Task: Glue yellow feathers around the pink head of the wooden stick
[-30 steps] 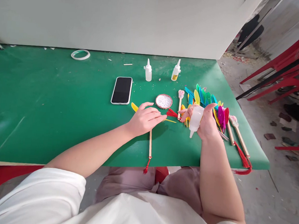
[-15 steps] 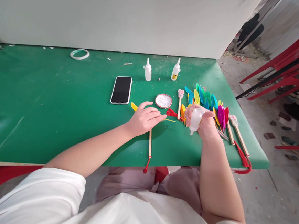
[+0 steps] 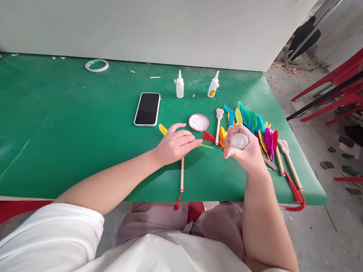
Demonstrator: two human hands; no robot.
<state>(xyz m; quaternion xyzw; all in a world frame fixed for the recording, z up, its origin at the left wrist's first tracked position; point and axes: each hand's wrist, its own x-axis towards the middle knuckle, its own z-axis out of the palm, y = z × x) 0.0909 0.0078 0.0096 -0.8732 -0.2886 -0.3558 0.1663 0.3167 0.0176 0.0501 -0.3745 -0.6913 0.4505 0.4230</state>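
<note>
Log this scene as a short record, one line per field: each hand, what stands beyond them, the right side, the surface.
Left hand: over a yellow feather and a wooden stick; its grip is hidden
Right hand: wrapped around a white bottle, rounded base toward the camera
Beyond the hands: phone, plain bottle and yellow-labelled bottle, both upright
Right side: coloured feathers, tasselled stick
Surface: green table

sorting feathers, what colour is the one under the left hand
The feather is yellow; head view.
</note>
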